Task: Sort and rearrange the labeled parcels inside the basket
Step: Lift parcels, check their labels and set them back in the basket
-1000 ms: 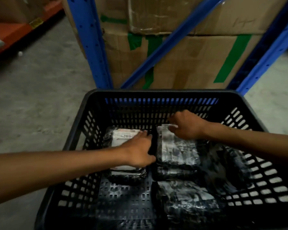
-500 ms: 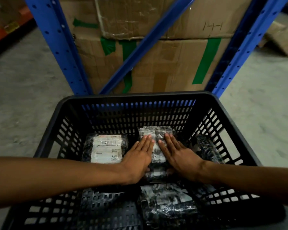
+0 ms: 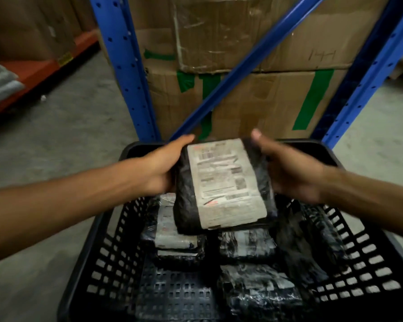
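A black parcel with a big white shipping label [image 3: 223,184] is held up above the black plastic basket [image 3: 107,249], label facing me. My left hand [image 3: 163,166] grips its left edge and my right hand [image 3: 286,168] grips its right edge. Below it, inside the basket, a labeled parcel [image 3: 172,228] lies at the left. Two black plastic-wrapped parcels lie in the middle [image 3: 247,245] and at the front [image 3: 258,293]. Another dark parcel [image 3: 312,247] leans along the right wall.
Right behind the basket stands a blue metal rack [image 3: 130,73] with a diagonal brace, holding large cardboard boxes [image 3: 261,89] with green tape. An orange shelf [image 3: 33,73] with grey fabric is at far left. Grey concrete floor surrounds the basket.
Both hands were pressing flat on a parcel in the basket; now they have lifted a parcel up out of the pile and turned its label toward me.
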{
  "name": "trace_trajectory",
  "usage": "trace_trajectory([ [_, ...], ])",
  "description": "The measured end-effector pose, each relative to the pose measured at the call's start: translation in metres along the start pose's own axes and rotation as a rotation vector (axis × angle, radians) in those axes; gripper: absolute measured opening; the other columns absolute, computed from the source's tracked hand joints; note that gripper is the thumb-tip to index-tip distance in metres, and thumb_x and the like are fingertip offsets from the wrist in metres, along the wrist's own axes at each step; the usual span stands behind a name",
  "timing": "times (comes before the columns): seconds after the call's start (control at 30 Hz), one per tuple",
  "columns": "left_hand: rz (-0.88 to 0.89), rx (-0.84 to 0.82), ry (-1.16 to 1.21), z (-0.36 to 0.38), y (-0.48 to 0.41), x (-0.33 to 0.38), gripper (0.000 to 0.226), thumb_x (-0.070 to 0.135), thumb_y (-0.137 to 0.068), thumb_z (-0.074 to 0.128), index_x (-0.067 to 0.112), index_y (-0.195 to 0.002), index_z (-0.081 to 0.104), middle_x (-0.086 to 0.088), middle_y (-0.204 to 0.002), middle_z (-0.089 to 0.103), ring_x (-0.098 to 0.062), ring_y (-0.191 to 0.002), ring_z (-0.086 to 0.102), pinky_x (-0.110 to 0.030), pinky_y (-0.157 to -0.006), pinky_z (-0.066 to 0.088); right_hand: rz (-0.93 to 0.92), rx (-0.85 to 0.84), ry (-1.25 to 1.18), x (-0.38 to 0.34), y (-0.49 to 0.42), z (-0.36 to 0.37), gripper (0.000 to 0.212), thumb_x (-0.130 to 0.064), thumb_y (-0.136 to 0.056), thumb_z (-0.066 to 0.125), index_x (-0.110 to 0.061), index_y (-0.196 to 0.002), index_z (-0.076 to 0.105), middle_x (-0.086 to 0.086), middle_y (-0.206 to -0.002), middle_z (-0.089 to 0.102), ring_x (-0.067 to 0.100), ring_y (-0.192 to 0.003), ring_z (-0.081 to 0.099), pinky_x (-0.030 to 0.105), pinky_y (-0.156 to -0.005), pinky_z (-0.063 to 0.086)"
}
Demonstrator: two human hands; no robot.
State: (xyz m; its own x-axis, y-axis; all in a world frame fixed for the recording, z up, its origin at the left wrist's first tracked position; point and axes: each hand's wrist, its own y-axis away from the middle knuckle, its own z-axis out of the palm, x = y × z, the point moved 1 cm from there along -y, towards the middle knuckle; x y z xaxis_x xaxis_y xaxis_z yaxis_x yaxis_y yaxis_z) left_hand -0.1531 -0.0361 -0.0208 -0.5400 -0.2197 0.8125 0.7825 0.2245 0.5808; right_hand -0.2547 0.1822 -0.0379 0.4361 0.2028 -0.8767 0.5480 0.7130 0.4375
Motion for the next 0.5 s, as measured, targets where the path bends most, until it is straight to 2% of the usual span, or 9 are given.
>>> trace_trajectory([
  [0.07, -0.124, 0.080, 0.046, -0.010, 0.007, -0.024, 0.048, 0.046, -0.094, 0.053, 0.012, -0.124, 0.070, -0.015, -0.122, 0.073, -0.030, -0.116, 0.067, -0.041, -0.099, 0.052, 0.099, 0.021, 0.030, 0.032, -0.013, 0.019, 0.045, -0.033, -0.078, 0.079, -0.015, -0.119, 0.071, 0.008, -0.111, 0.078, 0.026, -0.101, 0.075, 0.042, -0.087, 0.060],
  [0.13, -0.138, 0.163, -0.040, -0.020, 0.012, -0.050, 0.041, 0.029, -0.093, 0.061, 0.006, -0.127, 0.067, -0.017, -0.119, 0.073, -0.033, -0.113, 0.068, -0.045, -0.102, 0.051, 0.156, 0.104, 0.033, 0.062, -0.026, 0.037, 0.025, -0.015, -0.085, 0.075, -0.015, -0.110, 0.073, 0.005, -0.098, 0.082, 0.021, -0.087, 0.079, 0.036, -0.070, 0.064],
  [0.2, -0.123, 0.258, -0.159, -0.030, 0.013, -0.067, 0.042, 0.019, -0.090, 0.067, 0.002, -0.128, 0.060, -0.018, -0.117, 0.073, -0.033, -0.106, 0.071, -0.047, -0.096, 0.055, 0.156, 0.122, 0.024, 0.080, -0.040, 0.052, 0.016, -0.010, -0.088, 0.072, -0.019, -0.102, 0.074, 0.001, -0.091, 0.082, 0.015, -0.077, 0.079, 0.028, -0.057, 0.061],
  [0.33, -0.101, 0.365, -0.213, -0.054, 0.004, -0.069, 0.041, 0.018, -0.092, 0.066, 0.001, -0.128, 0.057, -0.018, -0.120, 0.070, -0.033, -0.107, 0.069, -0.047, -0.094, 0.056, 0.108, 0.166, -0.008, 0.088, -0.067, 0.081, 0.013, -0.012, -0.091, 0.069, -0.017, -0.102, 0.073, 0.003, -0.085, 0.082, 0.014, -0.068, 0.079, 0.026, -0.050, 0.060],
  [0.37, -0.078, 0.381, -0.251, -0.058, -0.001, -0.065, 0.040, 0.015, -0.092, 0.065, 0.002, -0.128, 0.057, -0.017, -0.121, 0.069, -0.033, -0.107, 0.069, -0.046, -0.094, 0.056, 0.093, 0.207, -0.001, 0.087, -0.073, 0.087, 0.016, -0.011, -0.091, 0.069, -0.015, -0.107, 0.072, 0.005, -0.088, 0.082, 0.017, -0.071, 0.079, 0.029, -0.054, 0.062],
  [0.4, -0.057, 0.386, -0.304, -0.062, -0.005, -0.061, 0.039, 0.012, -0.092, 0.064, 0.002, -0.128, 0.056, -0.016, -0.122, 0.068, -0.031, -0.106, 0.068, -0.044, -0.090, 0.058, 0.079, 0.260, 0.056, 0.088, -0.079, 0.093, 0.023, -0.013, -0.092, 0.068, -0.012, -0.115, 0.069, 0.008, -0.096, 0.080, 0.021, -0.080, 0.078, 0.033, -0.065, 0.064],
  [0.47, -0.059, 0.361, -0.446, -0.059, -0.011, -0.055, 0.039, 0.008, -0.089, 0.063, 0.002, -0.127, 0.056, -0.014, -0.119, 0.066, -0.024, -0.095, 0.066, -0.035, -0.075, 0.058, 0.081, 0.325, 0.343, 0.090, -0.088, 0.104, 0.044, -0.022, -0.091, 0.069, -0.010, -0.132, 0.058, 0.014, -0.123, 0.071, 0.029, -0.108, 0.070, 0.042, -0.094, 0.057],
  [0.5, -0.076, 0.336, -0.523, -0.055, -0.013, -0.055, 0.040, 0.006, -0.088, 0.063, 0.002, -0.127, 0.056, -0.013, -0.118, 0.066, -0.023, -0.092, 0.065, -0.033, -0.074, 0.057, 0.119, 0.304, 0.517, 0.090, -0.091, 0.109, 0.060, -0.029, -0.090, 0.069, -0.009, -0.143, 0.046, 0.015, -0.138, 0.061, 0.031, -0.122, 0.061, 0.043, -0.104, 0.050],
])
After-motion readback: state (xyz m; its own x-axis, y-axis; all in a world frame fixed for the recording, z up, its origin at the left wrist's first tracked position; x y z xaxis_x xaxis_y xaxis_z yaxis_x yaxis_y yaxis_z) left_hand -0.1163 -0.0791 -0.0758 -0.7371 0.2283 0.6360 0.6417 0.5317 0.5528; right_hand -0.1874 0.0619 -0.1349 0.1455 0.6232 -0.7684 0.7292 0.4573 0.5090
